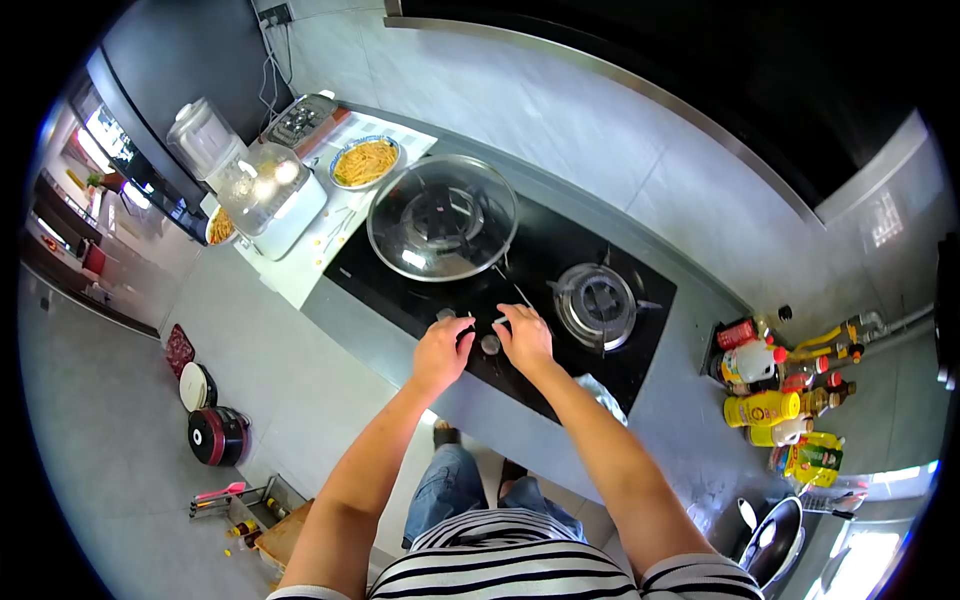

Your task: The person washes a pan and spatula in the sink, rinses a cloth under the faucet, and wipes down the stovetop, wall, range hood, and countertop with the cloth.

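Observation:
Both hands are over the front of the black gas stove point(540, 350), near its round knobs. My left hand point(443, 350) has its fingers bent together around something small and dark that I cannot make out. Close to it on the right, my right hand point(523, 335) has its thumb and fingers curled at a small pale item that is too small to name. A silver knob point(490, 345) shows between the hands. Behind them a glass lid point(441, 218) covers the left burner. The right burner point(600, 300) is bare. A crumpled cloth point(601, 397) lies at the stove's front right.
A plate of noodle-like food point(364, 162) and a white appliance point(275, 200) stand at the back left. Several bottles point(762, 408) line the right wall, with a pan point(775, 540) at the lower right. A red-and-black pot point(217, 436) is at the lower left.

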Tool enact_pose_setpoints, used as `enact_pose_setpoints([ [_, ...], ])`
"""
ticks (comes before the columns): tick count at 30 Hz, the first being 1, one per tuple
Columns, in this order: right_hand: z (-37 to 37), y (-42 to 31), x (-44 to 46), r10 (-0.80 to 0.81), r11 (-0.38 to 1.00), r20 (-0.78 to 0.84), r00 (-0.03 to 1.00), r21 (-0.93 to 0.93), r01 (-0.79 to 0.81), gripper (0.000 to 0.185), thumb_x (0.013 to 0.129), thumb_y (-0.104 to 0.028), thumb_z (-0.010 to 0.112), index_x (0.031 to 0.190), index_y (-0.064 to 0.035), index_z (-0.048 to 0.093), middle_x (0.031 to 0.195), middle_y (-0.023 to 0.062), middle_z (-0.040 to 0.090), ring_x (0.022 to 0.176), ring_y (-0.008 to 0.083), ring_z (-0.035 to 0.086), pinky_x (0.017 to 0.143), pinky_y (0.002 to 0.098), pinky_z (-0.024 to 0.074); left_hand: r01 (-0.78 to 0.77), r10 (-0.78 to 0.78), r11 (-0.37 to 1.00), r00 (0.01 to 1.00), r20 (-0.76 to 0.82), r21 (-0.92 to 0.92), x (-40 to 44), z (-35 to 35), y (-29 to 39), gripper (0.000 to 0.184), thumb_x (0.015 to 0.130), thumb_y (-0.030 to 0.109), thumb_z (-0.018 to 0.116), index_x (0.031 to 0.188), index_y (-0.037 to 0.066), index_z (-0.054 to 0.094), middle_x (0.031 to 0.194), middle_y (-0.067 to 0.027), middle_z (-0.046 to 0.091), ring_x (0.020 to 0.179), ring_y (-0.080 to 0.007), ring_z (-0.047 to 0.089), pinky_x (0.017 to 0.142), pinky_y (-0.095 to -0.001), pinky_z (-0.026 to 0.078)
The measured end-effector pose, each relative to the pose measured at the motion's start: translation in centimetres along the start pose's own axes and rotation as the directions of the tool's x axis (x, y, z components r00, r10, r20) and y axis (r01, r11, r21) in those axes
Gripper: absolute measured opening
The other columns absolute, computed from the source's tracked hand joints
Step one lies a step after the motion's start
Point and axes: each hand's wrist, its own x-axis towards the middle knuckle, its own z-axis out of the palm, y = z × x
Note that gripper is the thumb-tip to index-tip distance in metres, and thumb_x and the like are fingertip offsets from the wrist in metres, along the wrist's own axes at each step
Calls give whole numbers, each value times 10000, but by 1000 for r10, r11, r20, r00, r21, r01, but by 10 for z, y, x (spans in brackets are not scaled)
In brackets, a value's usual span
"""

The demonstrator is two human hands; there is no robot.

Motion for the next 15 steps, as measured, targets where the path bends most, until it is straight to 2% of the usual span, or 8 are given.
enact_pose_setpoints([
  [2, 9, -10, 26, -3, 994, 3, 1000, 106, 3, 375, 850, -216, 666, 1170, -33, 593, 1072, 134, 635, 1002, 344, 589, 868, 422, 472, -11, 7, 998, 998, -63, -69, 22, -13, -16, 203, 841, 85, 644, 1043, 71, 657, 922, -98, 656, 829, -285, 637, 726, -361, 519],
  [5, 23, -29, 83, 175, 944, -106, 979, 299, -137, 426, 878, -238, 642, 1215, 7, 554, 1120, 188, 617, 1046, 380, 577, 892, 433, 468, 57, -84, 979, 988, -128, -197, 63, -39, -44, 204, 859, 44, 614, 1062, 48, 639, 940, -106, 665, 805, -250, 657, 715, -321, 522],
  [7, 26, -42, 130, 219, 953, -117, 969, 238, -187, 559, 886, -358, 622, 1270, 30, 502, 1184, 232, 581, 1099, 398, 566, 905, 451, 472, 91, -116, 971, 988, -104, -221, 87, -55, -67, 201, 861, 45, 612, 1061, 41, 630, 959, -116, 668, 839, -251, 660, 733, -320, 522],
  [9, 37, -59, 172, 302, 953, -38, 953, 25, -301, 706, 846, -473, 634, 1323, 14, 452, 1224, 232, 562, 1126, 387, 565, 917, 453, 477, 99, -111, 974, 992, -51, -204, 105, -72, -81, 219, 855, 47, 615, 1074, 38, 621, 983, -122, 661, 883, -261, 652, 757, -327, 518],
  [10, 39, -72, 191, 411, 911, 97, 906, -55, -408, 855, 792, -555, 655, 1383, -4, 374, 1266, 240, 536, 1160, 373, 555, 929, 450, 481, 74, -89, 976, 994, -60, -206, 115, -77, -91, 240, 854, 49, 617, 1094, 41, 615, 994, -113, 655, 854, -239, 636, 728, -315, 510],
  [11, 61, -65, 204, 364, 926, 50, 930, -129, -355, 865, 778, -492, 688, 1396, -4, 329, 1251, 240, 556, 1141, 369, 577, 907, 451, 499, 50, -66, 977, 995, -71, -209, 122, -80, -101, 261, 852, 52, 619, 1114, 44, 610, 1005, -103, 649, 825, -218, 620, 699, -302, 503],
  [13, 48, -90, 229, 569, 822, 283, 772, -173, -542, 821, 768, -381, 699, 1389, 1, 322, 1168, 234, 615, 1060, 372, 626, 871, 455, 517, 33, -46, 975, 997, -57, -218, 133, -87, -104, 289, 846, 49, 617, 1135, 44, 598, 1038, -110, 636, 861, -234, 600, 726, -316, 492],
  [15, 54, -87, 228, 561, 827, 169, 810, -65, -559, 764, 735, -274, 694, 1369, -9, 359, 999, 217, 673, 945, 388, 663, 826, 462, 531, 39, -43, 971, 999, -13, -234, 139, -95, -95, 301, 838, 39, 611, 1138, 37, 585, 1082, -142, 619, 990, -310, 593, 838, -367, 487],
])
